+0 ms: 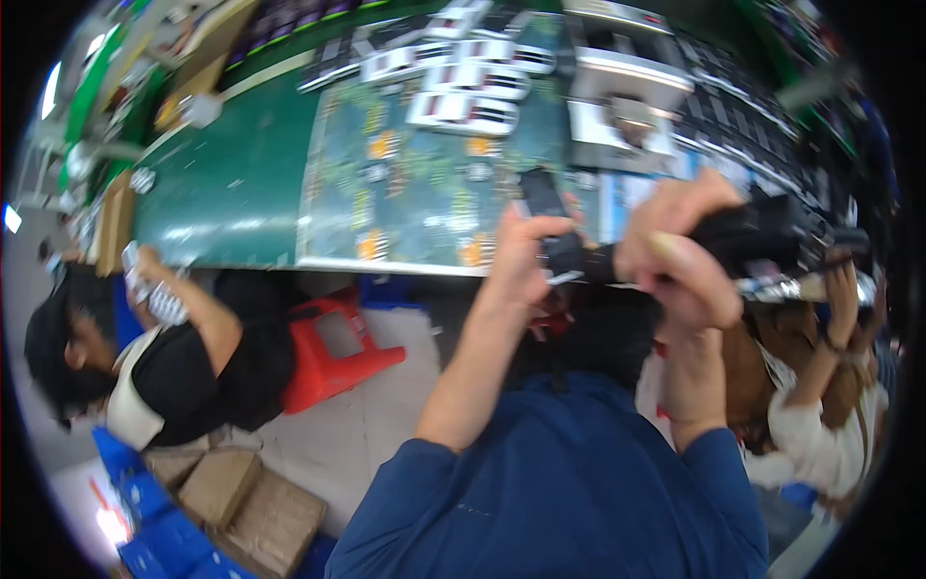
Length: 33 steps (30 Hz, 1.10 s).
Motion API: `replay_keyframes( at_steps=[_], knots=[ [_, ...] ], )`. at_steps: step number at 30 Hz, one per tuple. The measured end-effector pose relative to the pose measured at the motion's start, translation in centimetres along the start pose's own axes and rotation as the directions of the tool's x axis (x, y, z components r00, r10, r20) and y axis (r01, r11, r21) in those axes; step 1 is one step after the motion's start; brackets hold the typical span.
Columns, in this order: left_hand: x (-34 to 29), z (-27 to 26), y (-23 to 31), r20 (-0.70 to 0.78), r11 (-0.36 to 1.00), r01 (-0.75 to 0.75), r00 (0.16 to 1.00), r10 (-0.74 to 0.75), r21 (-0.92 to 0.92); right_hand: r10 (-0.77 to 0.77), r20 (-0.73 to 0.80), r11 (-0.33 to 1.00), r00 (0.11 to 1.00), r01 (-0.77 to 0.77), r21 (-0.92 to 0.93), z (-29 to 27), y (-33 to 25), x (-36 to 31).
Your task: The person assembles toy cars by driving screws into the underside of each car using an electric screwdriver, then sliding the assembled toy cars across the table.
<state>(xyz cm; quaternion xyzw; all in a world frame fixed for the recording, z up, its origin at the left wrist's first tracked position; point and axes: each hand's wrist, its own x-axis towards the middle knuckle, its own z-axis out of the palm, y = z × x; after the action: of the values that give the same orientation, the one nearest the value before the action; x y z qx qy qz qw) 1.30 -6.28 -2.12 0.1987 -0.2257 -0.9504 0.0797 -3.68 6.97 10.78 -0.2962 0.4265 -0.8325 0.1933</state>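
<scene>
My left hand (521, 253) is closed around a small black boxy device (546, 198), held upright just over the table's near edge. My right hand (680, 246) is curled into a grip beside it, smeared by motion. A bulky black object (752, 234) adjoins the right hand on its right side. Whether the fingers hold that object or something smaller is hidden. Under and behind the left hand lies a printed mat (333, 193) with green and orange patterns. Several white pieces with dark panels (468, 113) are piled on its far part.
A grey-white machine or fixture (627, 72) stands beyond my hands, near rows of black parts (733, 116). The green tabletop (231, 183) extends left. A co-worker (183, 357) sits at left near a red stool (338, 343); another person (830, 415) is at right. Cardboard boxes (275, 511) stand behind left.
</scene>
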Motion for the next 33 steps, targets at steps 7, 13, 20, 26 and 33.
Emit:
replay_keyframes(
  at_steps=[7, 13, 20, 26, 33],
  knots=[
    [0.3, 0.5, -0.8, -0.038, 1.0, 0.011, 0.999, -0.012, -0.025, -0.165, 0.142, 0.985, 0.976, 0.172, -0.035, -2.8, -0.7, 0.2],
    [0.6, 0.2, -0.5, -0.028, 0.999, -0.008, 1.0, 0.007, -0.043, -0.161, 0.192, 0.979, 0.968, 0.181, -0.094, -3.4, -1.3, 0.6],
    [0.6, -0.4, 0.9, -0.012, 0.999, -0.05, 0.999, 0.05, -0.019, -0.176, 0.178, 0.98, 0.968, 0.19, -0.065, -2.0, -0.5, 1.3],
    [0.2, 0.7, 0.9, -0.031, 1.0, -0.014, 0.999, 0.014, 0.02, -0.171, 0.147, 0.976, 0.974, 0.188, -0.107, -1.8, -0.6, 0.8],
    [-0.1, 1.0, 0.3, -0.038, 1.0, -0.023, 0.999, 0.024, 0.014, -0.177, 0.136, 0.976, 0.975, 0.192, -0.106, -1.9, -0.4, 0.2]
  ],
)
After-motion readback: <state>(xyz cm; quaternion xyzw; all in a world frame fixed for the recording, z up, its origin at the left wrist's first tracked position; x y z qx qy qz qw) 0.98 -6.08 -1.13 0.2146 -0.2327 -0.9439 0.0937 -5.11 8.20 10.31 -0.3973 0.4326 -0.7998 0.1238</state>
